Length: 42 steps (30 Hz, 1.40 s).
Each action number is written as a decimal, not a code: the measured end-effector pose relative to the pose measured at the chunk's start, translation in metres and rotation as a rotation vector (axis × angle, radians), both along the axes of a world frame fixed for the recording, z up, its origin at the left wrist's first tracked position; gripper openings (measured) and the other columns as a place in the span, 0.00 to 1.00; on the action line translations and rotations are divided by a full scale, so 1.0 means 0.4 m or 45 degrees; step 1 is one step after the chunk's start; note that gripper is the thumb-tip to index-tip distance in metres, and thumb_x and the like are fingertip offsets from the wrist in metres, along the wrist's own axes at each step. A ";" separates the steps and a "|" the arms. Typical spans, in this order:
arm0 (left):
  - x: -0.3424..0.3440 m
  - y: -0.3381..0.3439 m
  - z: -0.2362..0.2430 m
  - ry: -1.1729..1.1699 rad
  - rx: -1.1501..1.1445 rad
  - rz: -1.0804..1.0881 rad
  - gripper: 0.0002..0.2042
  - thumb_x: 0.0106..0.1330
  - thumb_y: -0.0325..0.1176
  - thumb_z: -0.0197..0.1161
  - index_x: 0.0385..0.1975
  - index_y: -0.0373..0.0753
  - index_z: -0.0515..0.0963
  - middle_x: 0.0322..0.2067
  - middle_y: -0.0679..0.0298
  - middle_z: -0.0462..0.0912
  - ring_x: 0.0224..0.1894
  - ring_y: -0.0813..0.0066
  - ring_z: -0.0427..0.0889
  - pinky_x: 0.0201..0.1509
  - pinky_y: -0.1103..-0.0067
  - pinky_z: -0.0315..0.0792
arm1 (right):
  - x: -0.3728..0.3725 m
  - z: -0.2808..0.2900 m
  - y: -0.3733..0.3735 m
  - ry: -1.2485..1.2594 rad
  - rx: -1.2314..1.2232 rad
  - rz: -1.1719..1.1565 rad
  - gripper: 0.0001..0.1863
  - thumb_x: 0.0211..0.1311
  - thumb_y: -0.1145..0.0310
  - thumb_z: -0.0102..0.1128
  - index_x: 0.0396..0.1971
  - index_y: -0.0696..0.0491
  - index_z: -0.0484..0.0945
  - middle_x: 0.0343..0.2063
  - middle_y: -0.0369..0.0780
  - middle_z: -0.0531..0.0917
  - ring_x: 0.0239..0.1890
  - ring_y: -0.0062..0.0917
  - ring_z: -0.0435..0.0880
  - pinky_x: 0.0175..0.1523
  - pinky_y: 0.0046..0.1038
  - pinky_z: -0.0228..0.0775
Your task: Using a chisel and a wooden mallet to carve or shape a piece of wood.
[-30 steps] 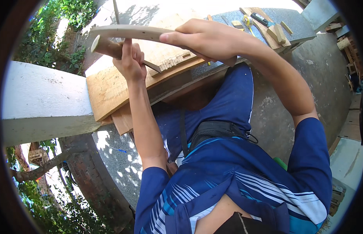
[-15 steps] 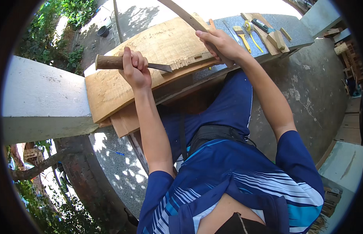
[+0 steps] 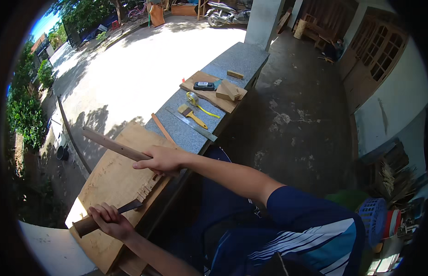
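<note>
My left hand (image 3: 114, 221) is closed round the wooden handle of a chisel (image 3: 130, 205). The chisel's blade tip rests at or just over a row of chopped notches (image 3: 144, 191) along the near edge of a thick, pale wooden board (image 3: 115, 177). In my right hand (image 3: 161, 159) is a long, flat-sided wooden stick (image 3: 114, 146), gripped near one end. Its free end points out to the left above the board, apart from the chisel. My right hand hides the stick's lower end and part of the board's far edge.
On the grey stone ledge (image 3: 223, 59) beyond the board lie a thin wood strip (image 3: 162, 129), a metal ruler (image 3: 191, 125), paintbrush (image 3: 192, 116), tape measure (image 3: 193, 98), black device (image 3: 204, 86) and wood blocks (image 3: 228, 90). A pillar (image 3: 262, 23) rises behind; a person (image 3: 333, 49) sits far off.
My view has swung to the right, bringing in the yard, the motorbike and the doors. Both hands keep their holds on the chisel and the stick.
</note>
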<state>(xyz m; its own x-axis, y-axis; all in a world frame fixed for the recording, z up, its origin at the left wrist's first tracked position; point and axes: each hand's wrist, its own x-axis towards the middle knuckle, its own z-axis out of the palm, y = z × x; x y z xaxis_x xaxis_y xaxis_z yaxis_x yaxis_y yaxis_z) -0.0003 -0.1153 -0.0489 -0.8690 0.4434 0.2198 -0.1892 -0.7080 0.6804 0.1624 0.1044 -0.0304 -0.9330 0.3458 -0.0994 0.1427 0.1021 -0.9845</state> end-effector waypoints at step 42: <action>0.092 -0.055 0.044 0.378 -0.316 0.015 0.11 0.78 0.36 0.57 0.53 0.41 0.66 0.31 0.65 0.70 0.30 0.73 0.75 0.31 0.74 0.77 | -0.002 0.027 -0.016 -0.136 0.071 0.021 0.29 0.67 0.40 0.65 0.39 0.55 0.77 0.20 0.30 0.72 0.20 0.17 0.73 0.26 0.24 0.66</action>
